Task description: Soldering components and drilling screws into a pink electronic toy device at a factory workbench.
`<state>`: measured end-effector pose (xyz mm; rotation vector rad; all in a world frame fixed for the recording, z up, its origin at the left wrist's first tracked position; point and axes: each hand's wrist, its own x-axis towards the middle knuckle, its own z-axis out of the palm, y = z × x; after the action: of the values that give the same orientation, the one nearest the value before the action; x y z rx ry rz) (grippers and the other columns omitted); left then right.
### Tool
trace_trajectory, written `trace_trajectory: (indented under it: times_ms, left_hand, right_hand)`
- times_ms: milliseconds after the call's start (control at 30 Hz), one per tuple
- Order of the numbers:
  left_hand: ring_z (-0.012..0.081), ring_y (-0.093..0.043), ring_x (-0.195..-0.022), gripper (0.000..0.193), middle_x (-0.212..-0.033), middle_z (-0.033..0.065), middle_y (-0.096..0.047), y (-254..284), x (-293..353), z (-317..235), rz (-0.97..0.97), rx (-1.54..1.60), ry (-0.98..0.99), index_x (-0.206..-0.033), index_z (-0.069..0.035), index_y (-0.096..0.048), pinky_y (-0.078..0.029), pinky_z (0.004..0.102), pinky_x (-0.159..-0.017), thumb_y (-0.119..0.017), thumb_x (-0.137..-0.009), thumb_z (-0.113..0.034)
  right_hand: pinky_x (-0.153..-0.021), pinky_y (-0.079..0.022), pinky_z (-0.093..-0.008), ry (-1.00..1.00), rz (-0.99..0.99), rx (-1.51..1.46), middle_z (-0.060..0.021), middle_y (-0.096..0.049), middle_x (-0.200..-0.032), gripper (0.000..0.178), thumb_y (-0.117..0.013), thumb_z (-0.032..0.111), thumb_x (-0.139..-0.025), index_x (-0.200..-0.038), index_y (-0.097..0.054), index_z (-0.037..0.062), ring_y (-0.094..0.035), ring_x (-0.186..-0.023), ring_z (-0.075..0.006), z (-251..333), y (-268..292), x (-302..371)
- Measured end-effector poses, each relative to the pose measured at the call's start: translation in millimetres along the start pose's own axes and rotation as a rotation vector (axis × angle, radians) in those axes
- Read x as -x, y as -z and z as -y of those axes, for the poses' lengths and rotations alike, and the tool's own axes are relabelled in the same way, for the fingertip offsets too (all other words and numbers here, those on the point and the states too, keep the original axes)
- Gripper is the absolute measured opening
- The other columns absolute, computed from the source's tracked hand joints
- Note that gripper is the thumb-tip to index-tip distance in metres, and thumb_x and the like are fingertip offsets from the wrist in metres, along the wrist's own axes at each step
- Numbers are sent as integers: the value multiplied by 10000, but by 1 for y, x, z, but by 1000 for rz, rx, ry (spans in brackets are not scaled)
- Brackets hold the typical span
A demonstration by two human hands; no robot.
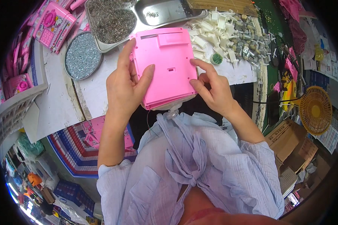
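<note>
Between my two hands is a pink plastic housing, flat and roughly square, with a raised block near its far edge and a small slot in its middle. My left hand grips its left side, the index finger reaching up the edge and the thumb lying on the face. On the opposite edge, my right hand presses with thumb and index finger, the other fingers curled. Several pink layers show at the near edge, above a whitish wrapping. A thin wire hangs beneath the lower left corner.
Beyond the housing lies a metal tray of small metal parts. A round dish of screws stands left of it. White plastic pieces and small motor-like parts are heaped at right. Pink toy cases fill the far left; a striped basket sits below.
</note>
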<state>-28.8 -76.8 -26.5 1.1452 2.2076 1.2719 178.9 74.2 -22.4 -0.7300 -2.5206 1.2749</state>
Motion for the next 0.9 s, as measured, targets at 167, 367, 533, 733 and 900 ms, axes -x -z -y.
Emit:
trace_trajectory:
  times_ms: [167, 367, 533, 733, 900]
  left_hand:
    - [128, -522, -512, 703, -614, 15, -523, 0, 13, 2, -15, -15, 66, -1505, -40, -442, -429, 280, -516, -763, -894, -173]
    - [130, -486, -518, 700, -583, 8, -462, 3, 40, -5, -18, -33, 155, -1512, -23, -432, -419, 279, -525, -757, -905, -150]
    - [145, -483, -527, 699, -594, 28, -470, 1, 54, 3, 44, 149, 234, -1538, 1, -399, -425, 280, -546, -724, -933, -126]
    - [94, -471, -564, 733, -620, 14, -478, 5, 49, 8, 128, 199, 234, -1579, 0, -301, -400, 260, -559, -680, -959, -93]
    - [53, -448, -595, 747, -650, -11, -487, 9, 54, 8, 181, 467, 305, -1596, -5, -235, -383, 228, -572, -640, -969, -37]
  right_hand:
    - [-574, -429, -287, 142, 102, 19, -74, -579, -616, 504, -672, 98, -961, -1440, -521, 58, -543, -537, -172, -13, 3, -16]
    - [-694, -547, -330, 149, 208, 193, -192, -742, -1054, 553, -702, 119, -934, -1465, -554, 85, -694, -687, -250, -8, 7, -19]
    - [-636, -541, -384, 149, 265, 161, -168, -676, -850, 570, -727, 224, -928, -1472, -567, 169, -680, -654, -316, -7, 13, -25]
    - [-622, -514, -323, 120, 385, 337, -159, -703, -830, 574, -781, 144, -881, -1431, -619, 138, -619, -597, -215, 6, 26, -38]
    - [-581, -459, -301, 178, 415, 20, -105, -563, -635, 604, -797, 111, -864, -1439, -617, 146, -521, -547, -166, -12, 29, -45]
